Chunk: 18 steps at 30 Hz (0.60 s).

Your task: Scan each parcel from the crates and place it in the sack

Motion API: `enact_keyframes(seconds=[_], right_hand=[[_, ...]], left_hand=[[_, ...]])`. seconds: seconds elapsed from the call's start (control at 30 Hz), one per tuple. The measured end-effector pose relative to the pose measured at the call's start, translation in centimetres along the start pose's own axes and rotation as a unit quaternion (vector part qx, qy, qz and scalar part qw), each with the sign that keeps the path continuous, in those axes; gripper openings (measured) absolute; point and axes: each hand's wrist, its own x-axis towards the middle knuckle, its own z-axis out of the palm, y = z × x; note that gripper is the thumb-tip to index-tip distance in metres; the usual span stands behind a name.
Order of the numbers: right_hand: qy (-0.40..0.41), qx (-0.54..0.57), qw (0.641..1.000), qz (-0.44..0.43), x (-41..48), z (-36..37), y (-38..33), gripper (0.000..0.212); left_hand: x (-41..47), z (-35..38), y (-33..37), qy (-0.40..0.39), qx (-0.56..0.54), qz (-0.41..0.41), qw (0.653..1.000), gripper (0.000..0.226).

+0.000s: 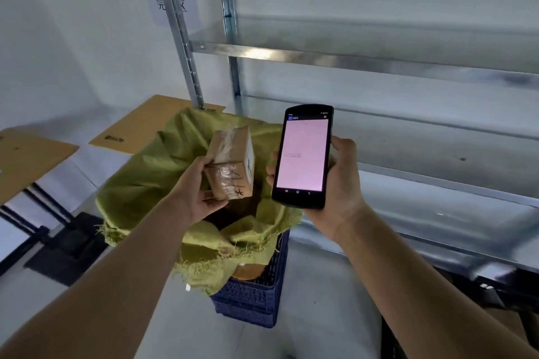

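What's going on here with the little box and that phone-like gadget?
A person is working through parcels. The left hand holds a small taped parcel above the open green sack, which sits in a blue crate. The right hand holds a scanner, its screen lit, right beside the parcel. The parcel is not yet in the sack.

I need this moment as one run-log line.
left hand: holds taped cardboard parcel above green sack | right hand: holds handheld scanner, screen lit | sack: open, in blue crate
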Motion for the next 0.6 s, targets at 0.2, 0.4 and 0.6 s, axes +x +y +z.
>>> enact_keyframes(seconds=[0.2, 0.4, 0.6], right_hand=[[0.023, 0.022, 0.999, 0.037, 9.9, -0.3, 2.2, 0.058], [0.04, 0.028, 0.997, 0.058, 16.2, 0.0, 3.3, 0.057], [0.085, 0.033, 0.994, 0.053, 19.8, 0.0, 4.5, 0.06]], left_hand=[[9.0, -1.0, 0.7, 0.028, 0.001, -0.051, 0.998, 0.049], [14.9, -1.2, 0.5, 0.043, 0.002, -0.133, 0.99, 0.047], [22.3, -1.6, -0.8, 0.048, 0.028, -0.174, 0.983, 0.031]])
